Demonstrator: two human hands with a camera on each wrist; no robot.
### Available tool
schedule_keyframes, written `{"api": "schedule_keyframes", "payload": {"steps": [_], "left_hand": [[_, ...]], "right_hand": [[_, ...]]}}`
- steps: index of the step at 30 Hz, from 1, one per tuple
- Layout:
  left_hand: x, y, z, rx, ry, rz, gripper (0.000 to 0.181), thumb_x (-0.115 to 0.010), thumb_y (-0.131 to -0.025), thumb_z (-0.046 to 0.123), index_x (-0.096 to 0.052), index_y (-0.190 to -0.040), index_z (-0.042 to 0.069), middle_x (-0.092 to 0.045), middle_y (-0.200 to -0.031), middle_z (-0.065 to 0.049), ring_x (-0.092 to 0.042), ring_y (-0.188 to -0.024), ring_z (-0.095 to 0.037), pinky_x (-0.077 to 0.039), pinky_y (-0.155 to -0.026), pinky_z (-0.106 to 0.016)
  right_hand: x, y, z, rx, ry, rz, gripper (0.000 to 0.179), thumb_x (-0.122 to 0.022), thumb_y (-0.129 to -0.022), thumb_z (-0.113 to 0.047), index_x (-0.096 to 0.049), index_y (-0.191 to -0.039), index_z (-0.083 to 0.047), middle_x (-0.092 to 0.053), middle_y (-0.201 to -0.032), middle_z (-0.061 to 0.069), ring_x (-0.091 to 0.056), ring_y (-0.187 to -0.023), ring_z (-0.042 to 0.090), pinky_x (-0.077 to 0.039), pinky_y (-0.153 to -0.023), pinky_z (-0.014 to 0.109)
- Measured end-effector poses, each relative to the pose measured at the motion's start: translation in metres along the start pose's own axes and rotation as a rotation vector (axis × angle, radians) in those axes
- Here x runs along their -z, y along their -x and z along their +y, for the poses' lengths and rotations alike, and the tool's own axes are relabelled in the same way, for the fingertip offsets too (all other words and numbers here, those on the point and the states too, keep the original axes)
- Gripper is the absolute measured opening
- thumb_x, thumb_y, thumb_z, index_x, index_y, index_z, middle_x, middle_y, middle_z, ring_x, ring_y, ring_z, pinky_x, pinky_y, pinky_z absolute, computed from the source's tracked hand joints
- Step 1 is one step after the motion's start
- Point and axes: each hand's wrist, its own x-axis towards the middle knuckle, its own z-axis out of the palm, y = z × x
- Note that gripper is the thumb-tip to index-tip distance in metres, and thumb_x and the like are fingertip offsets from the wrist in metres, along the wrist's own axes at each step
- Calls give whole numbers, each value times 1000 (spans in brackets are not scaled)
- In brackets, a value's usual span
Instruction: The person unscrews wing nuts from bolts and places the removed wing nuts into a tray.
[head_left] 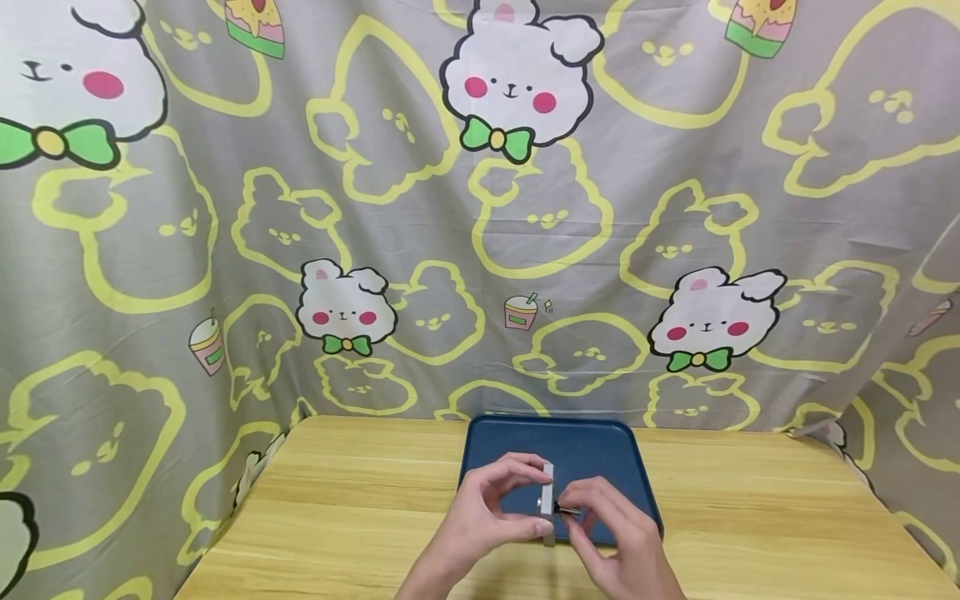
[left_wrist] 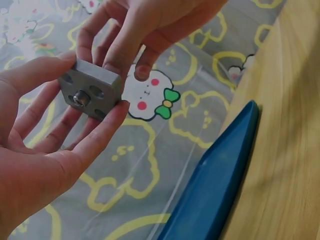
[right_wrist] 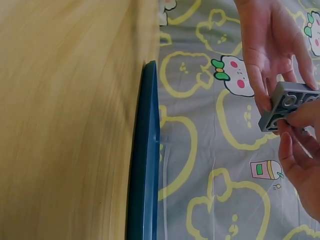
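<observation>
My left hand (head_left: pixel 495 504) holds a grey square block (left_wrist: pixel 95 82) upright over the tray, thumb and fingers on its opposite edges. In the left wrist view the block has several round holes, and a silver metal tip (left_wrist: pixel 81 98) sticks out of its middle. The block's other face, with round recesses, shows in the right wrist view. On that side my right hand (head_left: pixel 618 525) pinches a thin, dark, metallic piece (head_left: pixel 572 511) between thumb and fingers, right at the block. My fingers hide most of this piece, and I cannot tell its kind.
A dark blue tray (head_left: pixel 551 429) with a raised rim lies on the wood-grain table (head_left: pixel 360 467), below and behind my hands. A grey curtain (head_left: pixel 435 225) with cartoon rabbits hangs behind the table and along its sides.
</observation>
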Motion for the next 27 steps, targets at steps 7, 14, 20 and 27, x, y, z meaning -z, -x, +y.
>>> {"api": "schedule_keyframes", "payload": {"steps": [7, 14, 20, 27], "left_hand": [[2, 0, -2, 17, 15, 1, 41, -80, -89, 3, -65, -126, -6, -57, -139, -15, -55, -131, -28, -59, -96, -41], [3, -1, -2, 25, 3, 13, 41, -79, -90, 3, -65, -127, -6, -57, -140, -17, -55, -131, -29, -57, -99, -40], [3, -1, -3, -40, -6, 17, 40, -80, -88, 0, -65, -126, -7, -55, -139, -20, -55, -130, -30, -60, -93, -44], [-1, 0, 3, -107, -71, 42, 42, -82, -83, -5, -68, -122, -4, -52, -138, -23, -55, -129, -31, -60, -90, -45]], "right_hand": [[-1, 1, 4, 135, 73, 8, 24, -55, -107, -33, -71, -100, -17, -64, -111, -2, -64, -90, 11, -53, -83, 12], [-4, 2, 10, 212, 81, 41, 20, -56, -107, -29, -72, -100, -18, -65, -111, 4, -62, -88, 12, -51, -69, 13], [1, 0, 2, 21, -29, -7, 21, -78, -92, -9, -71, -106, -22, -65, -117, 1, -64, -100, 15, -53, -88, 15], [5, -8, -13, -580, -369, 46, 21, -77, -91, -4, -71, -111, -9, -69, -113, 8, -70, -104, 20, -62, -86, 30]]}}
